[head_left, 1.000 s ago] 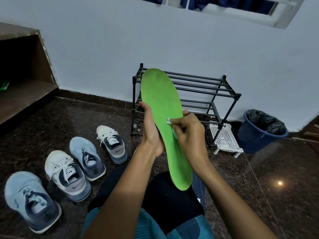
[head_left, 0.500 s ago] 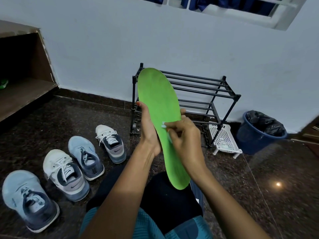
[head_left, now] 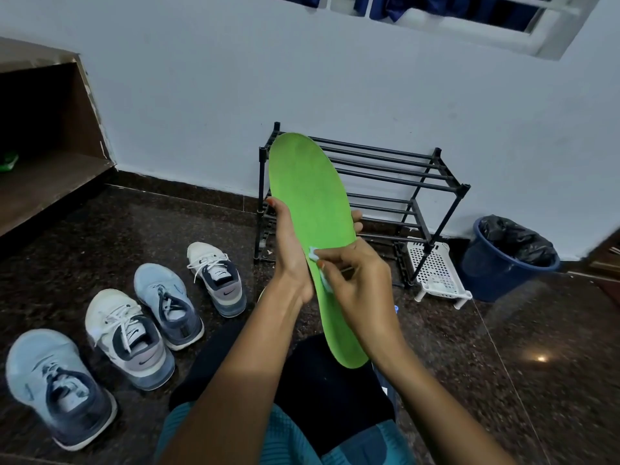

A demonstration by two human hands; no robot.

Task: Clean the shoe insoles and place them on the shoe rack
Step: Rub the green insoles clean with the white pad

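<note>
A long, bright green foam insole [head_left: 308,196] stands nearly upright at the middle of the view, above the person's lap, with its toe at 12 o'clock and its heel at 6 o'clock. The left grip [head_left: 292,260] clasps it at mid-length, thumb on the 9 o'clock edge and fingertips showing past the 3 o'clock edge. The right grip [head_left: 362,286] pinches a small white wipe [head_left: 314,254] and presses it to the green face just below the left thumb.

The insole looks light, thin and bendy, likely to flop or curl if held by one end alone. Taking it across the waist, as here, should keep it steady under rubbing. Its matte face should not slip, and a firm stroke is unlikely to hurt it.

By count:
- one insole
- one wipe
- four shoes at 8 o'clock on the dark speckled stone floor [head_left: 536,364], namely two pale blue sneakers [head_left: 167,307] and two white and grey sneakers [head_left: 129,340]
- one black metal two-tier shoe rack [head_left: 464,190] at 1 o'clock, bare
- one white perforated plastic basket [head_left: 436,270]
- one blue bin [head_left: 486,270] at 3 o'clock
</note>
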